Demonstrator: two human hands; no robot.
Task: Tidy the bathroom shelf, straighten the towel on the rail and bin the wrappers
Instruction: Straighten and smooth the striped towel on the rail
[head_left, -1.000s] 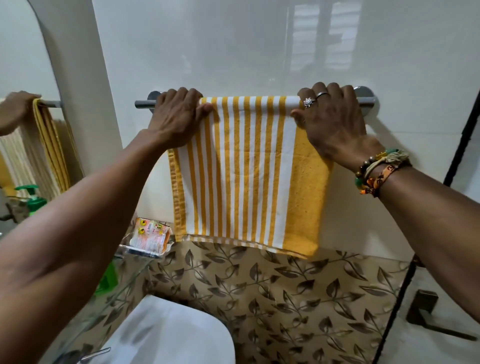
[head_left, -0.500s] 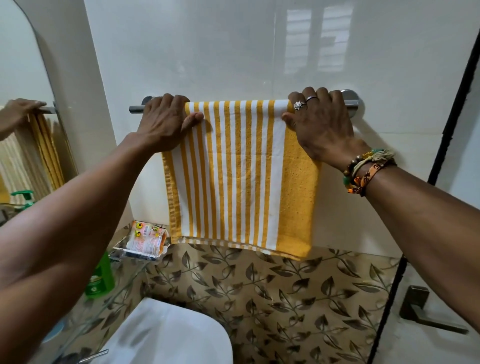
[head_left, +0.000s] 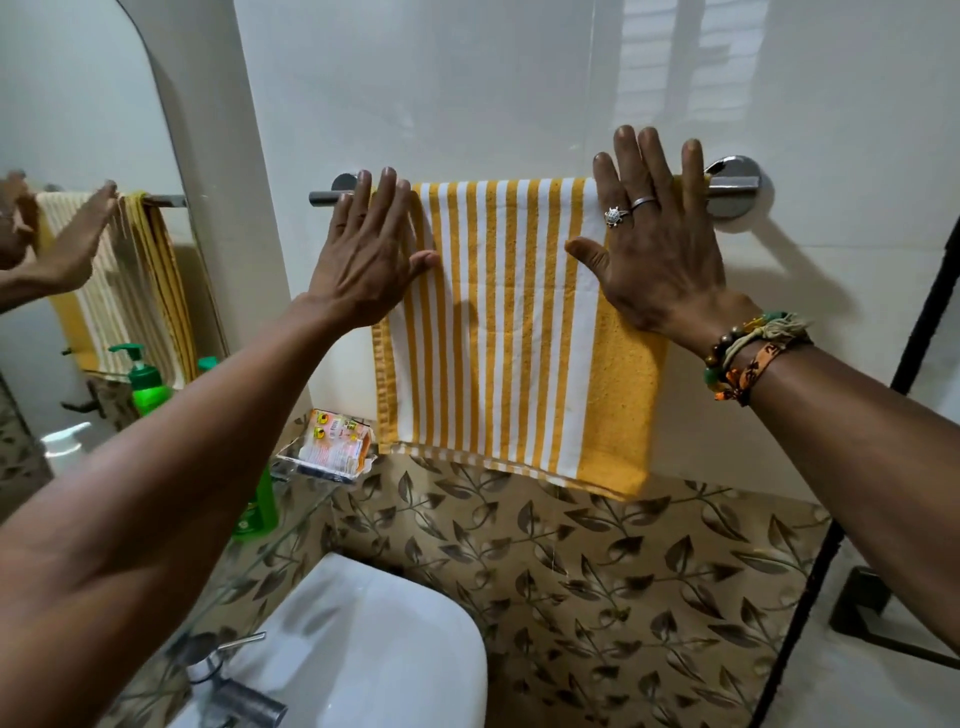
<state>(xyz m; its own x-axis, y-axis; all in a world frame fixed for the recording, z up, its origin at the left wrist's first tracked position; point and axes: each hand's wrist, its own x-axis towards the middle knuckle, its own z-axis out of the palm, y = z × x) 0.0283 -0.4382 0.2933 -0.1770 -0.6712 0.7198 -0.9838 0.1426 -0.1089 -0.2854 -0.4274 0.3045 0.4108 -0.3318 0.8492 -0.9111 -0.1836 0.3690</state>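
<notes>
A yellow-and-white striped towel (head_left: 514, 332) hangs folded over a chrome rail (head_left: 732, 188) on the white tiled wall. My left hand (head_left: 371, 249) lies flat with fingers spread over the towel's left edge. My right hand (head_left: 652, 244), wearing rings and wrist beads, lies flat over the towel's upper right part, fingertips above the rail. Neither hand grips anything. An orange wrapper (head_left: 332, 441) lies on the glass shelf (head_left: 291, 514) below the towel's left corner.
A green pump bottle (head_left: 257, 506) stands on the glass shelf, partly hidden by my left arm. A white basin (head_left: 363, 649) with a chrome tap (head_left: 244, 701) sits below. A mirror (head_left: 78, 234) at the left reflects the towel. A dark door handle (head_left: 883, 618) is at the lower right.
Both hands have let go of the rail and towel top and opened flat with fingers spread against the towel. The towel hangs as before.
</notes>
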